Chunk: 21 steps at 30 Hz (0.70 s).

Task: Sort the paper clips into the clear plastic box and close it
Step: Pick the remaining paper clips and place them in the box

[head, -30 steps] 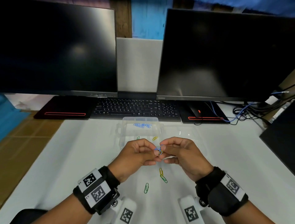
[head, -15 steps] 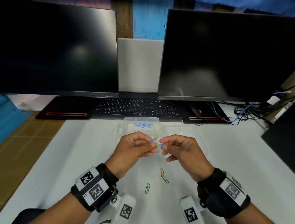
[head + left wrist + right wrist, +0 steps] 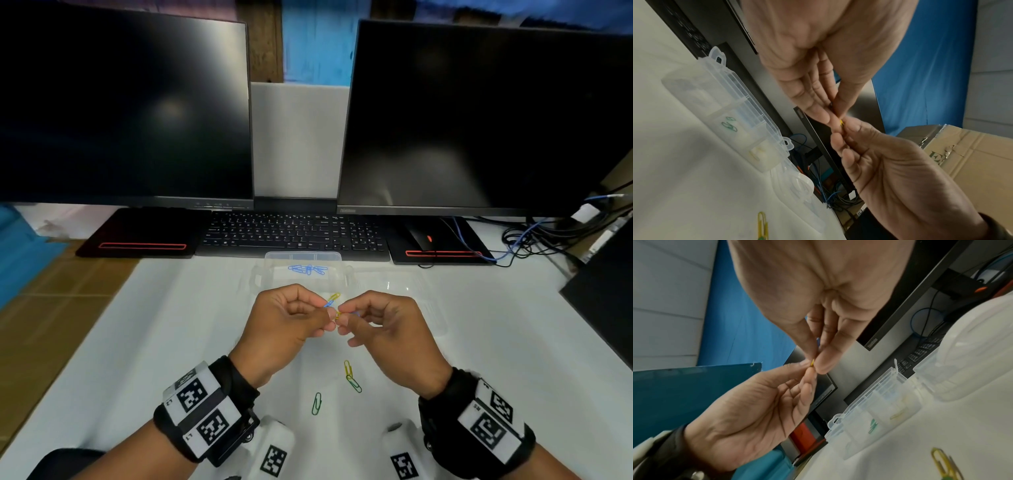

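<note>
A small tangle of blue and yellow paper clips hangs above the table between my two hands. My left hand pinches one end with thumb and fingertips, and my right hand pinches the other end. Only a yellow tip shows in the left wrist view. The right wrist view shows a yellow tip and a bit of blue wire. Just beyond the hands, the clear plastic box stands open with blue clips inside. Other compartments hold green clips and a yellow one.
The box's clear lid lies open to the right. A green clip and a linked yellow and green pair lie on the white table near my wrists. A keyboard and two dark monitors stand behind the box.
Both hands have lifted slightly away from me toward the box while working the clips between their fingertips. The loose clips on the table have not moved.
</note>
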Available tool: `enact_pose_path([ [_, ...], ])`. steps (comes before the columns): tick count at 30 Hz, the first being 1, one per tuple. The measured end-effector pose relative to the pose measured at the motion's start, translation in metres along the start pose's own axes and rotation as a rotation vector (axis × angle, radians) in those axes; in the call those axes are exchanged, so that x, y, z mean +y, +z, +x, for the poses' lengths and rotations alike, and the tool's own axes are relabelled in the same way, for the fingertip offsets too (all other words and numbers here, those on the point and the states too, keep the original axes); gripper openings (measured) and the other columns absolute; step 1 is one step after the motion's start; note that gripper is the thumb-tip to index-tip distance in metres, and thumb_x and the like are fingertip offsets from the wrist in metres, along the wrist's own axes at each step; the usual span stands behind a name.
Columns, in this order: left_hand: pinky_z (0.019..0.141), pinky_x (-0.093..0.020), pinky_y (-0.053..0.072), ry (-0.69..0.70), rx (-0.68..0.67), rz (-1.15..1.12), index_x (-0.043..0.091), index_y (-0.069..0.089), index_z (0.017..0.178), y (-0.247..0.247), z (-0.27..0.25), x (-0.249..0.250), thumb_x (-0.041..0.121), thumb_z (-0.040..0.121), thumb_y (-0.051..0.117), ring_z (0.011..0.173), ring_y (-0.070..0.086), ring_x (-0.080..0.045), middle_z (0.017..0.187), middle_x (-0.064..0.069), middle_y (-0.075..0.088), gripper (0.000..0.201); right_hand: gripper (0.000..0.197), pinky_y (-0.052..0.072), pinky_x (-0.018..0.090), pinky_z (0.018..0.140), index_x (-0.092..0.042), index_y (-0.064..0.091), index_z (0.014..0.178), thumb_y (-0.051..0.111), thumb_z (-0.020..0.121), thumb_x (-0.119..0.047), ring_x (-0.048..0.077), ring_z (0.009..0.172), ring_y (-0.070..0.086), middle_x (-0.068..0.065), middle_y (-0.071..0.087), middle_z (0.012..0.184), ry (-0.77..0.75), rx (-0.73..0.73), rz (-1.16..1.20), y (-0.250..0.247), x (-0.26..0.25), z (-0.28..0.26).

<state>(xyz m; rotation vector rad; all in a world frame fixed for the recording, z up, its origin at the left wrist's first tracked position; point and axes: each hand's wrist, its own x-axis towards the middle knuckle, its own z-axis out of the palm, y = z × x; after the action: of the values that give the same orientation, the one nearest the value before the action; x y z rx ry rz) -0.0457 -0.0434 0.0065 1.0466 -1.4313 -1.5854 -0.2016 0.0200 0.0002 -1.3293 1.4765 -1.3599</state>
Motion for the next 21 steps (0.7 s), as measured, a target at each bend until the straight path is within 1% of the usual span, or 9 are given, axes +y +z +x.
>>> enact_pose_path([
  [2, 0.061, -0.024, 0.057, -0.004, 0.006, -0.013, 0.002, 0.067, 0.08, -0.002, 0.001, 0.002, 0.0, 0.075, 0.075, 0.063, 0.071, -0.02, 0.073, -0.022, 0.071, 0.01, 0.011, 0.057, 0.026, 0.056, -0.008, 0.072, 0.079, 0.068, 0.083, 0.001, 0.017, 0.066, 0.07, 0.013, 0.07, 0.07, 0.024, 0.031, 0.047, -0.002, -0.001, 0.002],
  [4, 0.06, -0.023, 0.056, -0.004, 0.004, -0.023, 0.003, 0.066, 0.08, -0.003, 0.002, 0.003, 0.0, 0.075, 0.075, 0.063, 0.072, -0.02, 0.073, -0.02, 0.07, 0.01, 0.01, 0.057, 0.027, 0.057, -0.007, 0.072, 0.08, 0.069, 0.082, 0.001, 0.018, 0.066, 0.07, 0.02, 0.07, 0.072, 0.032, 0.047, 0.061, -0.004, -0.002, 0.003],
  [6, 0.059, -0.023, 0.056, -0.002, 0.003, -0.027, 0.005, 0.066, 0.079, -0.004, 0.003, 0.004, 0.001, 0.075, 0.075, 0.063, 0.071, -0.02, 0.071, -0.018, 0.071, 0.01, 0.008, 0.057, 0.028, 0.057, -0.006, 0.073, 0.082, 0.07, 0.081, 0.001, 0.018, 0.066, 0.068, 0.017, 0.069, 0.07, 0.031, 0.026, 0.041, -0.005, -0.002, 0.003],
  [9, 0.057, -0.022, 0.056, -0.009, 0.013, -0.036, 0.006, 0.066, 0.079, -0.005, 0.003, 0.005, 0.004, 0.076, 0.075, 0.059, 0.07, -0.018, 0.068, -0.016, 0.071, 0.01, 0.01, 0.057, 0.026, 0.058, -0.011, 0.074, 0.082, 0.071, 0.082, -0.002, 0.026, 0.071, 0.068, 0.007, 0.07, 0.068, 0.01, -0.042, -0.019, -0.006, -0.004, 0.0],
  [10, 0.056, -0.022, 0.056, -0.009, 0.013, -0.034, 0.006, 0.066, 0.079, -0.006, 0.004, 0.006, 0.005, 0.076, 0.075, 0.057, 0.07, -0.018, 0.067, -0.016, 0.07, 0.01, 0.01, 0.057, 0.026, 0.058, -0.012, 0.074, 0.082, 0.07, 0.082, -0.003, 0.026, 0.073, 0.069, 0.006, 0.071, 0.069, 0.004, -0.055, -0.032, -0.006, -0.004, 0.0],
  [13, 0.054, -0.022, 0.055, -0.004, -0.009, -0.022, 0.003, 0.066, 0.079, -0.008, 0.005, 0.008, 0.004, 0.075, 0.075, 0.053, 0.068, -0.017, 0.062, -0.013, 0.07, 0.01, 0.009, 0.058, 0.027, 0.059, -0.01, 0.074, 0.083, 0.067, 0.086, -0.007, 0.023, 0.073, 0.071, 0.012, 0.073, 0.074, 0.001, -0.065, -0.049, -0.007, -0.007, 0.0],
  [17, 0.053, -0.022, 0.054, -0.014, -0.093, 0.003, -0.002, 0.065, 0.082, -0.008, 0.003, 0.012, 0.002, 0.076, 0.073, 0.051, 0.066, -0.016, 0.061, -0.01, 0.071, 0.011, 0.011, 0.057, 0.029, 0.057, -0.007, 0.073, 0.084, 0.063, 0.089, -0.006, 0.019, 0.069, 0.07, 0.013, 0.072, 0.075, 0.016, -0.088, -0.003, -0.008, -0.01, 0.001],
  [19, 0.054, -0.023, 0.055, -0.021, -0.178, 0.023, -0.001, 0.065, 0.081, -0.005, -0.001, 0.011, 0.001, 0.076, 0.073, 0.051, 0.067, -0.016, 0.064, -0.012, 0.071, 0.01, 0.012, 0.055, 0.027, 0.053, -0.004, 0.073, 0.085, 0.061, 0.089, -0.003, 0.017, 0.064, 0.068, 0.017, 0.072, 0.074, 0.04, -0.091, 0.011, -0.005, -0.009, 0.0],
  [21, 0.053, -0.023, 0.055, -0.027, -0.258, 0.048, -0.001, 0.067, 0.081, 0.0, -0.006, 0.01, 0.001, 0.075, 0.074, 0.052, 0.067, -0.017, 0.068, -0.014, 0.073, 0.01, 0.013, 0.053, 0.025, 0.05, -0.001, 0.072, 0.083, 0.06, 0.088, 0.001, 0.015, 0.058, 0.064, 0.021, 0.07, 0.071, 0.079, -0.056, 0.008, -0.005, -0.006, 0.001],
])
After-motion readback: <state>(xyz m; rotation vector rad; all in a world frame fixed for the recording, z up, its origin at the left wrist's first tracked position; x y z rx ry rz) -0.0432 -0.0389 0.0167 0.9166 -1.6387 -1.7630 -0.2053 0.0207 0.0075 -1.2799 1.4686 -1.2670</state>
